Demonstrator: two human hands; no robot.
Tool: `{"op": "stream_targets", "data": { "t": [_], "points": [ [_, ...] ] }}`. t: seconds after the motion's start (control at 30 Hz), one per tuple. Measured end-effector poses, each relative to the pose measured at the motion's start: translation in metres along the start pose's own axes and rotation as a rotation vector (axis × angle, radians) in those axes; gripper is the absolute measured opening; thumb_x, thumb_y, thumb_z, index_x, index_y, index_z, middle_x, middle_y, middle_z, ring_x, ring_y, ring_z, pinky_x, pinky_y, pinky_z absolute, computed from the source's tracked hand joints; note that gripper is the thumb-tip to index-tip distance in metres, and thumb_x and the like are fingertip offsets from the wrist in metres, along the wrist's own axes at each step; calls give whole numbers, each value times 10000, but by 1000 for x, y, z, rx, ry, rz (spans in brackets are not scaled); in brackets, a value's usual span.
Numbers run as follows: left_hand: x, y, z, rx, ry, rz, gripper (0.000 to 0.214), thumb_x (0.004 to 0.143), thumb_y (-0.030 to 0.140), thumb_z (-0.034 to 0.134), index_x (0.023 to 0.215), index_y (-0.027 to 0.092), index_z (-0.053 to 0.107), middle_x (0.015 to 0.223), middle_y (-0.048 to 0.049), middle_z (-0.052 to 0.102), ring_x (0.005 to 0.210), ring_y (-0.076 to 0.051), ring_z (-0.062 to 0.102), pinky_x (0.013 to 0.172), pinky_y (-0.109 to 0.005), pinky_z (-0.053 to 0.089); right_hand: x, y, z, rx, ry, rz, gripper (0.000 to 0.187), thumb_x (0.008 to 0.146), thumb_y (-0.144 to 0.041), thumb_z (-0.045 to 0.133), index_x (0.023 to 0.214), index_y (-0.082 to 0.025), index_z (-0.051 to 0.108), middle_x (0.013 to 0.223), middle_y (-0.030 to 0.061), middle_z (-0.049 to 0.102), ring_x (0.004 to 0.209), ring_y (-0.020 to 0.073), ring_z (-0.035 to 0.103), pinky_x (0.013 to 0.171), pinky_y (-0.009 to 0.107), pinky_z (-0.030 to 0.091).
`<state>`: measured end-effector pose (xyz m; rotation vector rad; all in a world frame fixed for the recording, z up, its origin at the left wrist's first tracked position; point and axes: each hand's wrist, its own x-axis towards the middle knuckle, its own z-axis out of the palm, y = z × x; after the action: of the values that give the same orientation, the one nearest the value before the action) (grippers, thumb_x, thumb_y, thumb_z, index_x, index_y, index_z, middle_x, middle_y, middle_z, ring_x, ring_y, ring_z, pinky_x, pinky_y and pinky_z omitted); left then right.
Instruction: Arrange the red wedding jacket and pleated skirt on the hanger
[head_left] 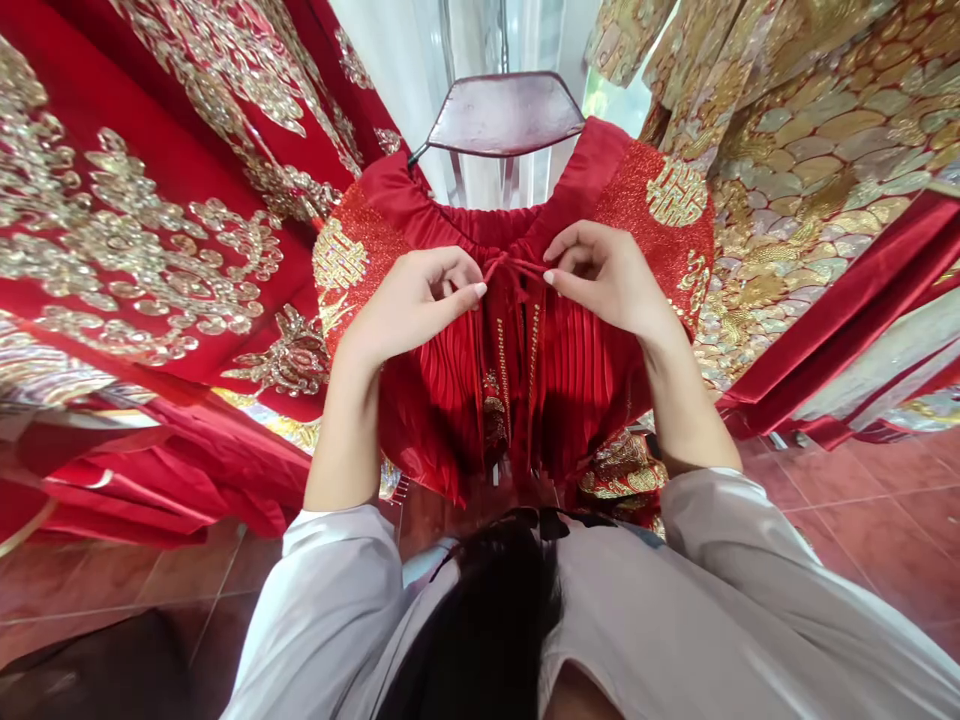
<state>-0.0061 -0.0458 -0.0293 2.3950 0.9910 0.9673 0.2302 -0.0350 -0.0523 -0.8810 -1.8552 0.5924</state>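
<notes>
"What's at your far left?"

"Red fabric [195,160], thick with glittering pale beadwork [127,225]. Lower down, plain red cloth [187,450] hangs in folds above the tiled floor [165,580]."

"And your left hand?"

"My left hand [420,298] is closed at the fingertips, pinching the left side of a thin red cord [512,262] against the thumb."

"Where's the garment itself?"

"Straight in front of me. The pleated red garment [566,365] hangs from a broad, glossy hanger [506,115], its gathered neckline uppermost. The cord runs just below that neckline, between my two hands. Its middle is crossed or knotted; I can't tell which."

"What about the other hand?"

"My right hand [606,275] pinches the cord's right side between thumb and fingertips, the remaining fingers curled in. Past it, on the garment's shoulder, sits a gold emblem [675,190]."

"And beyond that?"

"A gold, scale-patterned garment [810,180], with a shiny red band [847,310] slanting across at the far right."
</notes>
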Motion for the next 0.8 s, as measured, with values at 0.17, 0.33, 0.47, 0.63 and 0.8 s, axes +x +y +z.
{"op": "stream_targets", "data": {
  "t": [0.17,0.33,0.47,0.63,0.8],
  "points": [
    [-3,11,-7,77,-29,-56,183,824,313,564,763,142,587,619,10,522,556,-89,452,543,-196,380,-6,-5,-4,18,12,-32,177,765,-167,668,910,-148,568,659,-18,525,612,66,525,541,168,438],
    [4,18,-26,194,160,-7,200,864,313,562,762,151,617,639,-9,576,581,-96,494,595,-219,430,-2,-11,-18,-176,105,-79,76,794,-176,630,854,-142,598,668,4,556,600,78,512,563,187,437],
    [32,-2,-63,447,282,349,384,895,405,549,1133,105,579,1119,-79,599,1079,-165,513,1026,-379,348,20,-17,-53,-506,333,-221,165,781,-171,632,945,-159,635,992,40,626,797,108,533,840,257,426],
    [58,-45,-87,308,-115,40,638,858,670,353,739,72,541,615,34,407,619,-16,363,676,-244,416,47,-3,-87,-623,0,-57,440,908,-284,483,537,-152,289,544,-37,247,521,38,223,602,179,311],
    [52,-62,-75,189,253,-35,588,795,731,325,526,217,231,522,25,170,542,-44,163,483,-208,174,42,24,-96,-456,151,-229,533,915,-364,480,500,-178,204,529,-32,159,490,44,137,483,218,193]
  ]
}}
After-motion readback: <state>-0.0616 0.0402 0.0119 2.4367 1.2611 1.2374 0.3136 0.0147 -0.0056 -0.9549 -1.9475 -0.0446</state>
